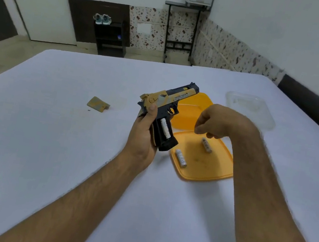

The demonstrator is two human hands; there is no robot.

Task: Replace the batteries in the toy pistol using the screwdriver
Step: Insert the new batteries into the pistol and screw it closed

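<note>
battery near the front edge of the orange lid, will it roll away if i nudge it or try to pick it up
Probably. The small silver cylindrical battery lies on its side on the flat orange plastic lid, so a sideways nudge would likely roll it. It sits near the lid's edge, so it might drop onto the white table. It looks smooth and light, so it may slip when pinched.

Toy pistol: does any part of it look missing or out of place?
Yes. The toy pistol, held in the left hand, has its grip open, with one battery exposed. The grip cover lies apart on the white table, with a tiny dark speck, perhaps the screw, beside it.
</note>
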